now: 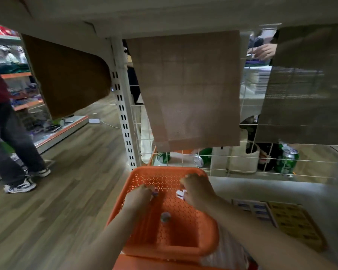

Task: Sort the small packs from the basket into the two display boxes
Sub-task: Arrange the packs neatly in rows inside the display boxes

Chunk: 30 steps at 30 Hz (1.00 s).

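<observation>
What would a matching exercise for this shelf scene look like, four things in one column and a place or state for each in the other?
Things:
1 left hand
2 right hand
3 yellow box
4 green can

Places or states:
A behind the wire grid
B holds a white pack
C on the shelf, right of the orange basket
D holds a purple-edged pack

Pairs: 1-D, 2-B, 3-C, 4-A

Wood-plank floor (70, 191); white slotted shelf upright (123, 106); wire grid panel (261, 162); dim light
</observation>
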Each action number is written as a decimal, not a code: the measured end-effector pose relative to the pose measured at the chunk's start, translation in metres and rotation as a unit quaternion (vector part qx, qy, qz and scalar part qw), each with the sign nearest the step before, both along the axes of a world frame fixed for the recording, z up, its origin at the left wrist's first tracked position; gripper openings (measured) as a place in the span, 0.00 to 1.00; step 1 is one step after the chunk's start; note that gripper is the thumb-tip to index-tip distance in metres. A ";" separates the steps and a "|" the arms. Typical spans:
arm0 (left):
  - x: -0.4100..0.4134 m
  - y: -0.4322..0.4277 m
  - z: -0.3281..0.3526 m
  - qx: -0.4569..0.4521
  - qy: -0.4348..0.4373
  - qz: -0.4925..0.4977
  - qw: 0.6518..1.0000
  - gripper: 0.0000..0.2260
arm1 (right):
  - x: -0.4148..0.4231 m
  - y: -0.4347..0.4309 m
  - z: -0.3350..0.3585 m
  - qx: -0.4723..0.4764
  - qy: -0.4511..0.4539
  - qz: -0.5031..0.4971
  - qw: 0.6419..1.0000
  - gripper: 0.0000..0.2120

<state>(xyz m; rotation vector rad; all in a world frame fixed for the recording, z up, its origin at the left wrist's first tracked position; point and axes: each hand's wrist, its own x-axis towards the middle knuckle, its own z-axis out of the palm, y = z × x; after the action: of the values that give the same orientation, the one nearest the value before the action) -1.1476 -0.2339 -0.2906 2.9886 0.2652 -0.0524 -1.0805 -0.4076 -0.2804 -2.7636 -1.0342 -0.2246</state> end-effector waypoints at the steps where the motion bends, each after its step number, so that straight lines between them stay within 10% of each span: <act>1: 0.003 0.001 -0.003 0.008 0.001 0.004 1.000 0.13 | 0.002 0.006 -0.004 0.008 0.005 0.001 1.000 0.07; 13: 0.020 0.004 -0.023 0.145 0.021 -0.050 0.988 0.16 | 0.012 0.081 -0.027 -0.055 0.096 -0.017 0.994 0.12; 30: 0.019 0.002 -0.021 0.071 0.016 -0.029 0.997 0.10 | 0.014 0.067 -0.035 0.000 0.175 -0.079 0.981 0.10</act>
<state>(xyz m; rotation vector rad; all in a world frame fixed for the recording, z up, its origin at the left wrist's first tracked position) -1.1287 -0.2316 -0.3114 3.1391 0.1936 -0.0905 -1.0664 -0.3409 -0.3158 -2.7474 -0.7279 0.2350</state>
